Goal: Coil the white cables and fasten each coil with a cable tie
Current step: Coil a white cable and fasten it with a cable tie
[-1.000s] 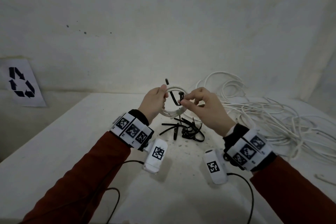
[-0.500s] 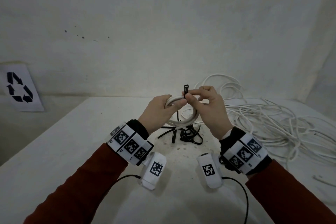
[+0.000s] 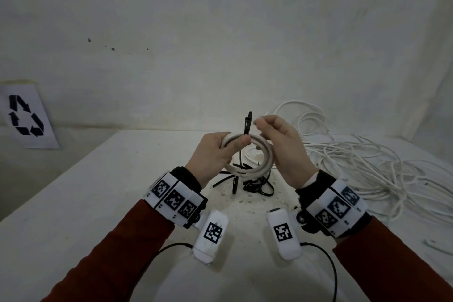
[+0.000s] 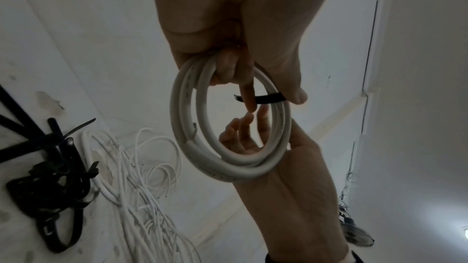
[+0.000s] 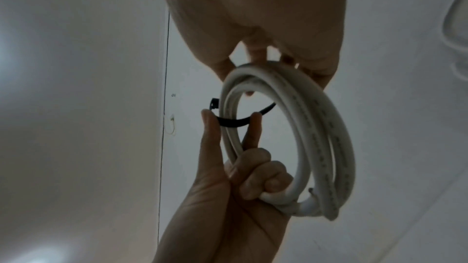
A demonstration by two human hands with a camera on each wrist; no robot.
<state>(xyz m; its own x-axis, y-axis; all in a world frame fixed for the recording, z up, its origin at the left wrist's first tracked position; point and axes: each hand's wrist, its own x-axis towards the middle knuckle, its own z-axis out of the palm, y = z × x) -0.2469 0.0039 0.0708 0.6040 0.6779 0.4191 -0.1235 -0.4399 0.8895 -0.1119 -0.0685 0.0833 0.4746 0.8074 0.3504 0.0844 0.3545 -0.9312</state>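
Observation:
My left hand (image 3: 241,141) holds a small coil of thick white cable (image 3: 266,154) upright above the table. Its thumb and forefinger pinch a black cable tie (image 3: 248,122) against the top of the coil, and the tie's end sticks straight up. The left wrist view shows the tie (image 4: 268,99) crossing the coil (image 4: 182,127) under my thumb. My right hand (image 3: 263,127) is just right of the tie with loose fingers that hold nothing. In the right wrist view the coil (image 5: 316,127) lies close under those fingers, and the tie (image 5: 233,122) sits between my left thumb and forefinger.
A big tangle of thin white cable (image 3: 355,162) covers the right side of the white table (image 3: 98,203). Spare black cable ties (image 3: 250,181) lie in a heap under the coil. A recycling sign (image 3: 24,117) leans on the wall at left.
My right hand pinched the tie's head half a second ago; now its fingers are off it and a little to the right. The left thumb has slid onto the tie at the coil's top.

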